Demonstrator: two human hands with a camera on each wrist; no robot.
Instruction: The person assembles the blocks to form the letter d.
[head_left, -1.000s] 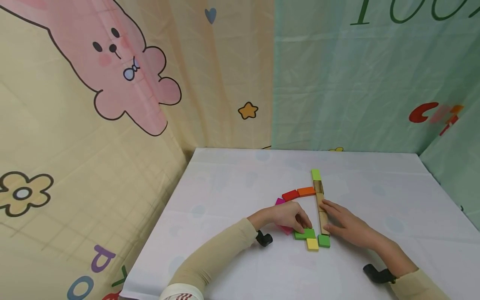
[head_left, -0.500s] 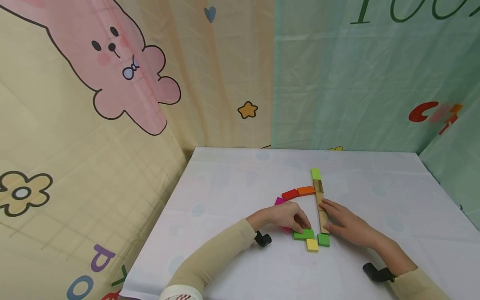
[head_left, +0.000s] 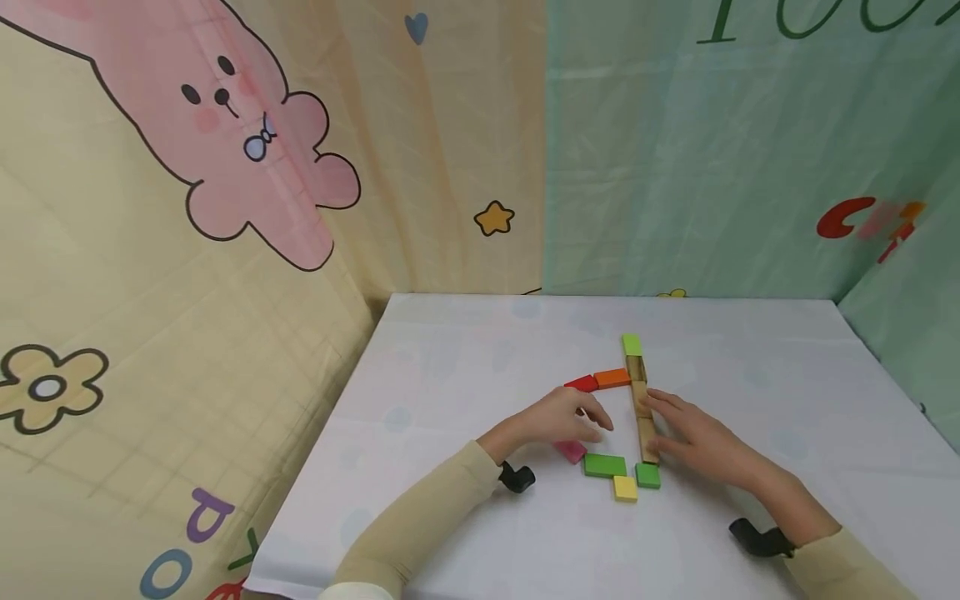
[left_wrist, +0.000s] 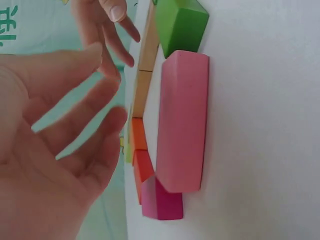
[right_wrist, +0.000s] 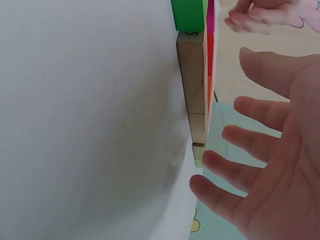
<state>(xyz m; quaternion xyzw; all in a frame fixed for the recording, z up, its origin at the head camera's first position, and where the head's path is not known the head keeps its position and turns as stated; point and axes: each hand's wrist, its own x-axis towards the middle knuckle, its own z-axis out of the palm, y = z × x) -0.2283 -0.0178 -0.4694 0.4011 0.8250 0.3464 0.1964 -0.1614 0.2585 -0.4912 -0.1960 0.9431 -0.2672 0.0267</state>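
Building blocks form a closed outline on the white table. My left hand (head_left: pixel 558 417) hovers over its left side with loosely spread, empty fingers, hiding part of it. Below that hand are a pink block (left_wrist: pixel 182 122) and a long green block (head_left: pixel 604 466); a magenta block (left_wrist: pixel 170 200) shows past the pink one's end. My right hand (head_left: pixel 697 442) is held with extended fingers beside the bare wooden blocks (head_left: pixel 647 437) of the right side, gripping nothing. A small green block (head_left: pixel 648 476) ends that wooden row at the near side.
A yellow block (head_left: pixel 625 489) lies against the near edge of the long green one. Red (head_left: pixel 581 384) and orange (head_left: pixel 612 378) blocks make the far side. One light green block (head_left: pixel 632 344) tops the wooden row. Printed curtains (head_left: pixel 450 167) stand behind the white table (head_left: pixel 450 533).
My left hand has let go of the long green block and risen up and away from it, fingers spreading. The right hand stays nearly in place beside the wooden row.
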